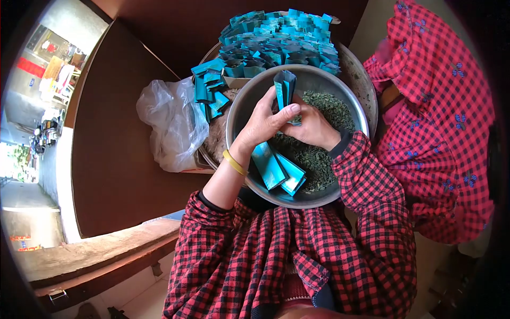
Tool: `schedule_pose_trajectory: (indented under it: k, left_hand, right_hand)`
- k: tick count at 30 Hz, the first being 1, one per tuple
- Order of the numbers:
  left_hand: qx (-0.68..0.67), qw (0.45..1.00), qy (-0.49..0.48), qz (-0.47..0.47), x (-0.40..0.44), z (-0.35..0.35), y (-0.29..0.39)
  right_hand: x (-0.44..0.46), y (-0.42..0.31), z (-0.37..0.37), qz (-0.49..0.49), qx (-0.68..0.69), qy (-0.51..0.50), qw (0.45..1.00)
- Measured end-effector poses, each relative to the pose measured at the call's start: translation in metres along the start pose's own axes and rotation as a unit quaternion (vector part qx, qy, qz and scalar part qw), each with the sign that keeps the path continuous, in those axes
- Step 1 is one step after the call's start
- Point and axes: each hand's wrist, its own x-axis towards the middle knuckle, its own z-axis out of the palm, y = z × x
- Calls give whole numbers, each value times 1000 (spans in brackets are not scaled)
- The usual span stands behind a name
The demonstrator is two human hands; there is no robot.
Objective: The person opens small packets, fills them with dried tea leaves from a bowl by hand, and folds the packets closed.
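A steel bowl (363, 114) of dried green tea leaves (316, 165) sits in front of my body. Over it, my left hand (268, 118) is closed around a couple of upright teal packets (285, 87), whose top edges look parted. My right hand (313, 126) presses against the left thumb with its fingers curled in. A bit of green and teal shows between the two hands, but what the right fingers hold is hidden. Below my left hand, more flat teal packets (276, 171) lie on the leaves at the bowl's near side.
Behind the bowl, many filled-looking teal packets (279, 45) stand packed in rows on a wide round tray (366, 87). Loose teal packets (210, 87) and a clear plastic bag (172, 127) lie to the left. A person in red checks (435, 122) is close on the right.
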Motion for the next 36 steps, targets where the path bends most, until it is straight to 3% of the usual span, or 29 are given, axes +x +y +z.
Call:
schedule_pose_trajectory:
  k: [3, 6, 11, 16, 20, 22, 26, 29, 33, 36]
  left_hand:
    - [-68, 998, 12, 8, 2, 3, -7]
    - [-153, 987, 43, 22, 4, 4, -4]
    - [-87, 995, 41, 4, 2, -2, -3]
    - [-19, 996, 91, 6, 3, -5, -12]
    - [17, 994, 100, 41, 1, 0, -11]
    - [25, 993, 101, 57, 2, 2, -12]
    - [180, 968, 76, 156, 0, 1, -14]
    - [136, 991, 2, 14, -3, -1, -10]
    - [183, 982, 7, -43, -3, 0, -4]
    - [205, 976, 67, 22, -1, 2, -21]
  right_hand:
    - [1, 10, -5, -28, 31, 64, 997]
    - [4, 10, -22, 3, 32, 41, 999]
    - [2, 3, -21, 44, -14, -35, 998]
    - [3, 0, -17, 45, 2, -39, 998]
    - [2, 14, -9, -1, -12, 51, 999]
    - [4, 12, -15, 9, 43, 86, 995]
    - [5, 3, -12, 35, 108, 88, 990]
    - [5, 4, -13, 44, 78, 90, 992]
    - [2, 8, -24, 38, -41, 104, 993]
    - [7, 3, -37, 30, -102, 124, 987]
